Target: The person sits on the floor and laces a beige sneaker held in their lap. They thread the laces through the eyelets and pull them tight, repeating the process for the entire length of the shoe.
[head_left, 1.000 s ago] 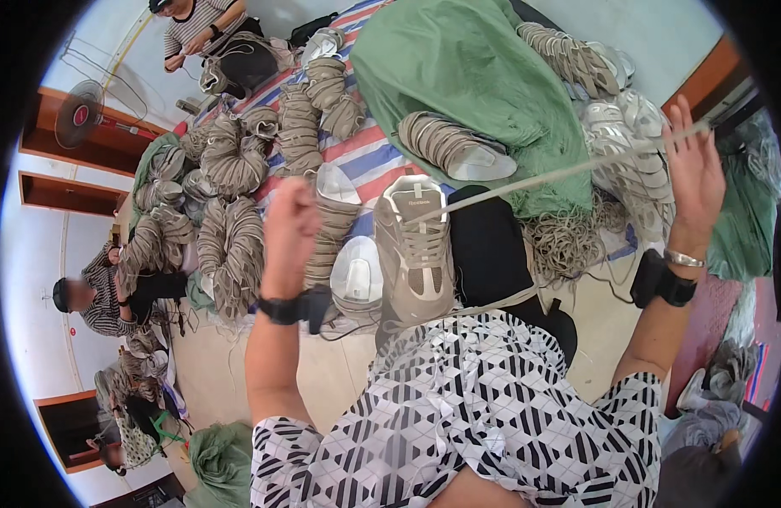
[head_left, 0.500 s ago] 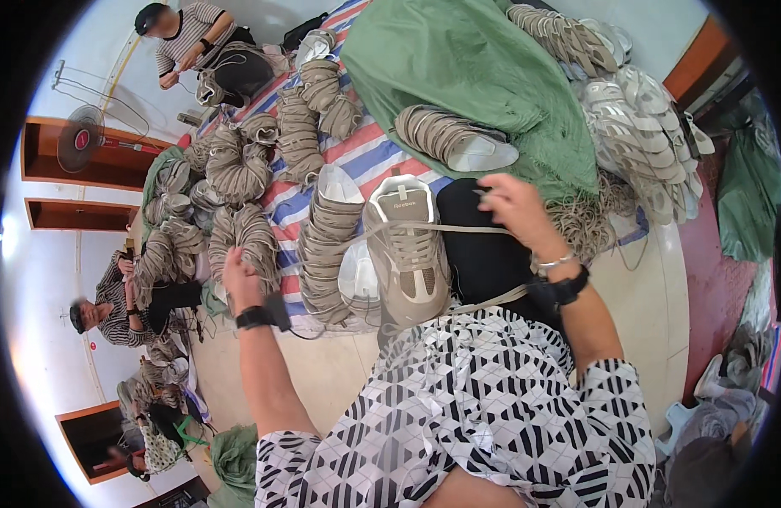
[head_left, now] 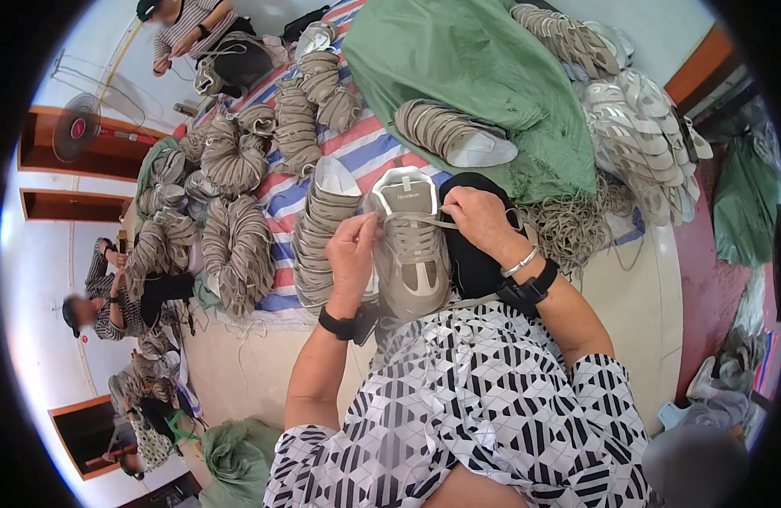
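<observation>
A grey-beige sneaker upper (head_left: 413, 267) rests on my lap, its tongue pointing away from me and its toe toward me. A flat beige shoelace (head_left: 422, 222) is threaded through its eyelets and runs across the top. My left hand (head_left: 351, 254) is closed in a pinch at the upper's left edge, on the lace's left part. At the right edge, my right hand (head_left: 482, 222) pinches the lace between thumb and fingers. Left of the upper stands a nested stack of similar uppers (head_left: 317, 245).
A striped sheet (head_left: 369, 144) carries bundled uppers (head_left: 236, 245), a green cloth (head_left: 458, 68) and another row of uppers (head_left: 445, 134). Loose laces (head_left: 576, 220) lie in a heap at right, near stacked pale uppers (head_left: 631, 127). People (head_left: 191, 34) work at left, by a fan (head_left: 75, 127).
Both hands have come inward to the top of the upper, the left from far left and the right from the upper right. They now pinch the lace close to the eyelets.
</observation>
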{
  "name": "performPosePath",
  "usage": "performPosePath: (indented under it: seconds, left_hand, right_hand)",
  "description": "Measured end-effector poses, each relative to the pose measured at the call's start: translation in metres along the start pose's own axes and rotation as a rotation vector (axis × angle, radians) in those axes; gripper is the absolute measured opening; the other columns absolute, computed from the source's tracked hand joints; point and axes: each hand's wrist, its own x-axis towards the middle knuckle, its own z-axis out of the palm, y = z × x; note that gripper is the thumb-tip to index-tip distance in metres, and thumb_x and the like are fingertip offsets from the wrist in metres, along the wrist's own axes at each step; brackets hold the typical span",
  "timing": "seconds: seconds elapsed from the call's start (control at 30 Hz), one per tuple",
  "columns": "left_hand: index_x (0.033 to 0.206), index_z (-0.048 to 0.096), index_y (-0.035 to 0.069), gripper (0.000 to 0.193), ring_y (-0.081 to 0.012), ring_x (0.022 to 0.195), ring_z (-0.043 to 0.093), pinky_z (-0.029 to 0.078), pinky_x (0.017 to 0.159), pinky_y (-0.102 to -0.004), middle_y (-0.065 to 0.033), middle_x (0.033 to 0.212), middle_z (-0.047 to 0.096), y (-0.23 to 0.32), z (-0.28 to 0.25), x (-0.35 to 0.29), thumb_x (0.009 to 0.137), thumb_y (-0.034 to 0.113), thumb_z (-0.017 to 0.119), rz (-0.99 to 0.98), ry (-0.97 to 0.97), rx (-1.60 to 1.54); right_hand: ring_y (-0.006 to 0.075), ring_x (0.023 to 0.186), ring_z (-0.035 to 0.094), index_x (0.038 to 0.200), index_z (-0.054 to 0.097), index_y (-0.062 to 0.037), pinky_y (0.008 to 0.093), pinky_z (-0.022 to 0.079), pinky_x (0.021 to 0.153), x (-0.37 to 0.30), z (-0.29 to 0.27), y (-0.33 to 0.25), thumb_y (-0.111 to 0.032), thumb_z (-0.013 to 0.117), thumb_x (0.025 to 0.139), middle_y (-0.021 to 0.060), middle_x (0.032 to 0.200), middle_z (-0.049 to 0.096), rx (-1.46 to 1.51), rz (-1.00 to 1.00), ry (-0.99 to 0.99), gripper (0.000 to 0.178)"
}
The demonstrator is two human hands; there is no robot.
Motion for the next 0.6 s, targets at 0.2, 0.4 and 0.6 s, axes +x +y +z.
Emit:
performPosePath:
  seconds: [0.2,0.4,0.6]
  left_hand:
    - [0.090,0.066,0.001,0.020,-0.0039,0.060,0.049,0.037,0.052,-0.0177,0.0016,0.075,0.060,-0.015,-0.014,-0.005,0.093,0.018,0.056,-0.107,-0.139,0.043]
    - [0.082,0.066,-0.001,0.023,-0.0144,0.070,0.059,0.046,0.065,-0.0273,-0.0070,0.077,0.062,-0.010,-0.013,0.003,0.089,0.019,0.060,-0.023,-0.140,0.061]
    - [0.078,0.064,0.000,0.022,-0.0135,0.070,0.052,0.042,0.064,-0.0273,-0.0034,0.073,0.057,-0.002,-0.018,0.019,0.088,0.019,0.063,0.104,-0.247,0.211]
  right_hand:
    - [0.0328,0.075,0.062,0.086,0.059,-0.0057,0.0415,0.049,0.064,-0.001,0.013,-0.005,-0.015,0.060,0.085,0.0126,0.081,0.062,-0.016,-0.230,0.112,0.010]
    - [0.0084,0.054,0.056,0.092,0.062,0.0005,0.0248,0.045,0.047,0.007,-0.006,-0.010,-0.005,0.055,0.088,0.0052,0.075,0.064,0.459,0.243,-0.245,0.010]
    - [0.0090,0.054,0.055,0.092,0.061,-0.0002,0.0241,0.045,0.046,0.012,-0.011,-0.011,-0.004,0.055,0.087,0.0049,0.078,0.064,0.425,0.229,-0.313,0.009]
